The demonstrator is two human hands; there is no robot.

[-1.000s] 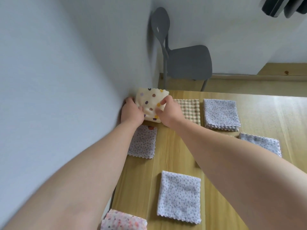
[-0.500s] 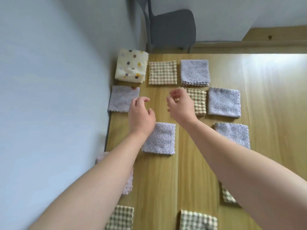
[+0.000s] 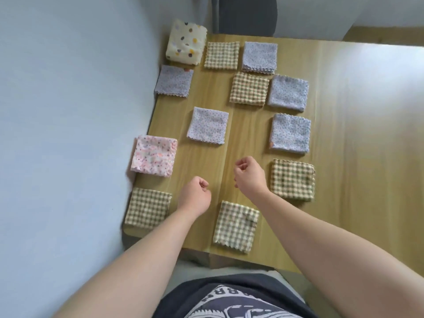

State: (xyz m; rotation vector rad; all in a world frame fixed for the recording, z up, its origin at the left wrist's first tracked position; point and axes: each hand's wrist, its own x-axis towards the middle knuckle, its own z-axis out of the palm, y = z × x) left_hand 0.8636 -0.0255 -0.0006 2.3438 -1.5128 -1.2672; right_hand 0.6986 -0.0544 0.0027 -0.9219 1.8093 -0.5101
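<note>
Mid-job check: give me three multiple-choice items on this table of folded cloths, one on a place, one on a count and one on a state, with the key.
1. Where does the pink floral cloth lie?
A. at the left edge of the table
B. at the far right corner
C. on the floor

2. How many checked cloths are laid out?
A. three
B. five
C. eight

3. What do the left hand and the right hand hold?
A. a checked cloth each
B. the polka-dot cloth between them
C. nothing

Key: 1 A, it sits at the left edge, next to the wall. 2 B, five brown-and-cream checked squares show. 3 C, both hover over bare wood with fingers loosely curled and no cloth in them.
</note>
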